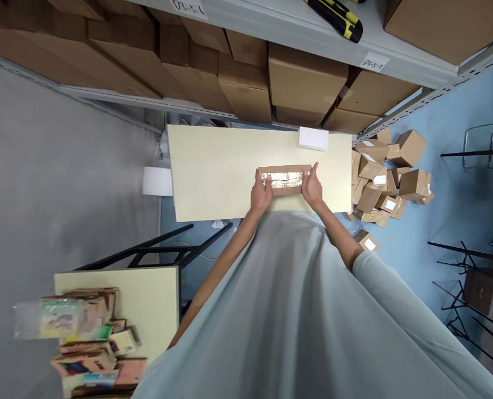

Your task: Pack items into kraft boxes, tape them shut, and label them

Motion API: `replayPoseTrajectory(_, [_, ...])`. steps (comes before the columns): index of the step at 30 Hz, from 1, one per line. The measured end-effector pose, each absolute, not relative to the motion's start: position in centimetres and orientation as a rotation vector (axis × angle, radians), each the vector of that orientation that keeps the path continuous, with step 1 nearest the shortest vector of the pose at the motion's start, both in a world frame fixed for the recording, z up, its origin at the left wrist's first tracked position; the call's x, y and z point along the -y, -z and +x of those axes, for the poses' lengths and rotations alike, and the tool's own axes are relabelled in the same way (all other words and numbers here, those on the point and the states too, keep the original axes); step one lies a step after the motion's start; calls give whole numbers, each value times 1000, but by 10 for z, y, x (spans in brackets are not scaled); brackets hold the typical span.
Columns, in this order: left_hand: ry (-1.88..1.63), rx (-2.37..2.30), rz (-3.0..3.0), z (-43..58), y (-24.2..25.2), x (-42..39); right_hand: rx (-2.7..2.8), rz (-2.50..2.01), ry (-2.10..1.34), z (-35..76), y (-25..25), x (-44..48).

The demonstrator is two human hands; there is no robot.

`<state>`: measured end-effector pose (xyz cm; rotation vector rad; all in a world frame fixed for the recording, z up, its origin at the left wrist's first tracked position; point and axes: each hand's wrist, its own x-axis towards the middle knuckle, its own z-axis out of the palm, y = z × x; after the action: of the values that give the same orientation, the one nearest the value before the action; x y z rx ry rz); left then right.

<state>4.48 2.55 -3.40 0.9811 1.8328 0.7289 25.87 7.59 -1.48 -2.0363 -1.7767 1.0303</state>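
Both hands grip a flat brown cardboard box [287,190] near the front edge of a pale yellow table [213,177]. A wide strip of shiny clear tape [286,180] runs along its top face and reflects the light. My left hand [261,194] is closed around the box's left end, thumb on top. At the right end my right hand [312,188] grasps it the same way, with a finger along the edge. A white box [313,138] lies behind it at the table's back edge.
Metal shelves [246,16] with cardboard boxes [307,77] rise behind the table; a yellow-black utility knife [338,19] lies on one. Small cartons [379,183] are piled on the floor at right. A side table [155,310] at lower left bears books and packets [92,338].
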Motion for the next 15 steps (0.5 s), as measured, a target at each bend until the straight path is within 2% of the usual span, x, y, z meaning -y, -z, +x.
replayPoseTrajectory(6, [-619,-1827,957,31,31,-38,1739,-2120,-1170,264,4,-88])
replayPoseTrajectory(11, [-676,-1768,1146,-4,25,-29,1813,-1784,-1088,278,-9,-75])
replayPoseTrajectory(15, [-768,-1669,1056,-19,29,-8,1744,-1696,-1243,285,-2,-48])
